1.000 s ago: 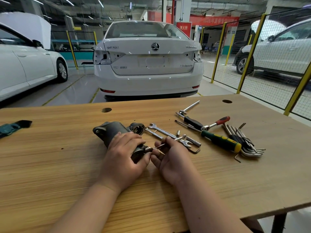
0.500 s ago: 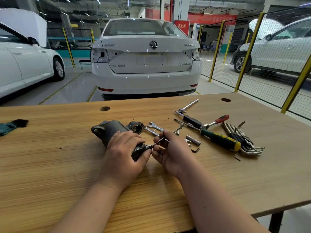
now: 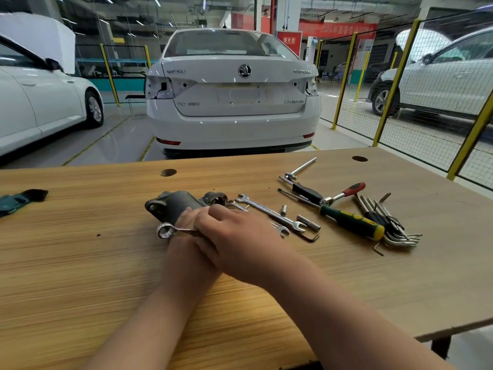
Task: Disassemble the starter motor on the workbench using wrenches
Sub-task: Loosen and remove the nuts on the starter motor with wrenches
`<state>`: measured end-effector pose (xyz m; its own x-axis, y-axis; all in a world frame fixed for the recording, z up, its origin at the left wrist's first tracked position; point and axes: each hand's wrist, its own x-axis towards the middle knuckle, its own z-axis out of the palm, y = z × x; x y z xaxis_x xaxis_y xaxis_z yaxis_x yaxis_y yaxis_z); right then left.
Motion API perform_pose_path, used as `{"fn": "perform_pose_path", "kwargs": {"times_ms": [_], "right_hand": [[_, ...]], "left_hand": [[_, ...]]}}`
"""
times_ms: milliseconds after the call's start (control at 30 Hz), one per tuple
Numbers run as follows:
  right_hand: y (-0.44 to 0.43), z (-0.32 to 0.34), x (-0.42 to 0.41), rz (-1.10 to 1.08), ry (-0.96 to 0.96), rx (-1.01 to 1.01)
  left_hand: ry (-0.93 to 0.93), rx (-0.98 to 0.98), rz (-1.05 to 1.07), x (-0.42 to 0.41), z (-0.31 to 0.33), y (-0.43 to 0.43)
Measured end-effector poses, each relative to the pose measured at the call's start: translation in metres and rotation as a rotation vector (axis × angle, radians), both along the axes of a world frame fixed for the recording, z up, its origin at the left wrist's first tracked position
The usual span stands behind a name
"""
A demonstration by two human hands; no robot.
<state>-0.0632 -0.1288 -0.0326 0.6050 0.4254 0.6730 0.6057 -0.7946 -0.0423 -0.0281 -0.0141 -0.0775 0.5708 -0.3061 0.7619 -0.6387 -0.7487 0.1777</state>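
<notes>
The grey starter motor (image 3: 174, 204) lies on the wooden workbench (image 3: 80, 263), left of the tools. My left hand (image 3: 186, 222) rests on its near end with fingers over the body; most of that hand is hidden. My right hand (image 3: 237, 236) lies crossed over the left one and grips a small wrench (image 3: 170, 231), whose ring end sticks out to the left, just in front of the motor. A loose grey housing part (image 3: 216, 198) sits right behind the motor.
Right of my hands lie a combination wrench (image 3: 272, 213), small sockets (image 3: 308, 222), a green-yellow screwdriver (image 3: 352, 221), a red-handled ratchet (image 3: 344, 193) and a bunch of hex keys (image 3: 392, 225). A teal brush (image 3: 21, 198) lies far left. A white car (image 3: 234, 97) stands beyond the bench.
My right hand has swung with the wrench from the motor's right side across my left hand, so the wrench's ring end now points left. The motor stays in place.
</notes>
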Motion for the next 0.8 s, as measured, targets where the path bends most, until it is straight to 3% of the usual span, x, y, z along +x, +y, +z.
{"fn": "perform_pose_path", "kwargs": {"times_ms": [100, 167, 233, 333, 400, 533, 800], "right_hand": [[0.002, -0.002, -0.005, 0.044, -0.128, -0.036], [-0.003, -0.007, -0.007, 0.095, -0.175, 0.126], [-0.009, -0.007, -0.004, 0.093, -0.043, 0.615], [-0.031, -0.002, 0.012, 0.240, 0.535, 1.542], [-0.044, -0.010, 0.019, 0.208, 0.814, 1.800], [-0.040, -0.025, 0.019, 0.124, 0.993, 1.922], [-0.026, -0.027, 0.016, 0.109, 1.006, 1.959]], "left_hand": [[-0.043, 0.107, -0.026, 0.001, 0.000, 0.001], [-0.005, 0.066, -0.047, 0.001, 0.002, 0.002], [0.130, -0.017, -0.082, -0.001, 0.005, 0.002], [0.203, -0.056, -0.100, -0.002, 0.005, 0.003], [0.195, -0.074, -0.106, -0.003, 0.005, 0.003], [0.176, -0.082, -0.113, -0.004, 0.006, 0.003], [0.182, -0.074, -0.105, -0.004, 0.005, 0.003]]}}
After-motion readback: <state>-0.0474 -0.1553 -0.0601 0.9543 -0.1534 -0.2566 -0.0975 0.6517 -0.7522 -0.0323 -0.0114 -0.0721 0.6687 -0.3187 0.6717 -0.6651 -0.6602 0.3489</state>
